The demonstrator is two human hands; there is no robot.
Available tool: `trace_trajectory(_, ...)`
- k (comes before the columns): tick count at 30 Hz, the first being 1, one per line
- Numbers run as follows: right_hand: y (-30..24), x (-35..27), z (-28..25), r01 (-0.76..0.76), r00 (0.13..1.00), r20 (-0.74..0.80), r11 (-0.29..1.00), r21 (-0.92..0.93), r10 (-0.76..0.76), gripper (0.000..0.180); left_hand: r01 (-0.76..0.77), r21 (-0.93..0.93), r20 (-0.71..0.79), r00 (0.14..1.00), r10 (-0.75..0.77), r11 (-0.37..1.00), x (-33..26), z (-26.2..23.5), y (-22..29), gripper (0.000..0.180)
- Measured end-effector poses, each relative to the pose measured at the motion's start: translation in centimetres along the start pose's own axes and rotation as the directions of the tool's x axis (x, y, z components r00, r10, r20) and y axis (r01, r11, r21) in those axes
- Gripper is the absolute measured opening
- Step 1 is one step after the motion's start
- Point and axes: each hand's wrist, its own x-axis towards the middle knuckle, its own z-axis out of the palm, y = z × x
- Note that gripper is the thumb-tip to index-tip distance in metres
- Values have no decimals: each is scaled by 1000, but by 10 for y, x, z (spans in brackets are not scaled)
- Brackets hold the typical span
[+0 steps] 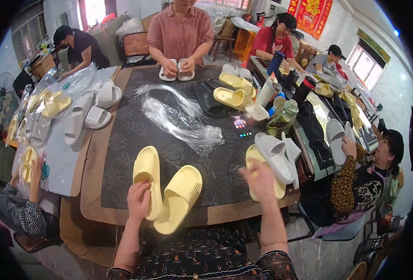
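- While the near edge of the table (243, 212) is taken up by a pair of pale yellow slide sandals, the left hand (138, 200) has the left sandal (146, 158) in its grip, fingers curled at its foot opening.
- The right sandal (183, 191) of that pair fans outward, its toe toward the far side; the two heels come together at the near edge, and I see only the one hand on them.
- Over by the near right corner, the right hand (263, 181) is blurred, its fingers loosely spread and nothing visible in them. Beneath it lies another yellow sandal (252, 153); whether they touch, I can't tell from here.
- A light grey slide sandal (274, 156) partly overlaps that yellow one, with a second grey sandal (292, 150) just beside it, at the table's right edge.
- A bundle of clear plastic strips (178, 123) sprawls across the middle of the dark table mat (127, 140).
- Toward the right edge sit a phone with a lit screen (242, 129), a green-tinted bottle (285, 113) and, farther up, two more yellow sandals (234, 91) near some black footwear (207, 97).
- At the far edge, a co-worker in a pink shirt (180, 32) has both hands on a pale pair of sandals (186, 74).
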Motion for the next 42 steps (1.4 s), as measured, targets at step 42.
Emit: trace_trajectory(42, -18, -47, 113, 252, 948, 169, 959, 129, -271, 53, -152, -160, 236, 954, 187, 975, 84, 7, 72, 14)
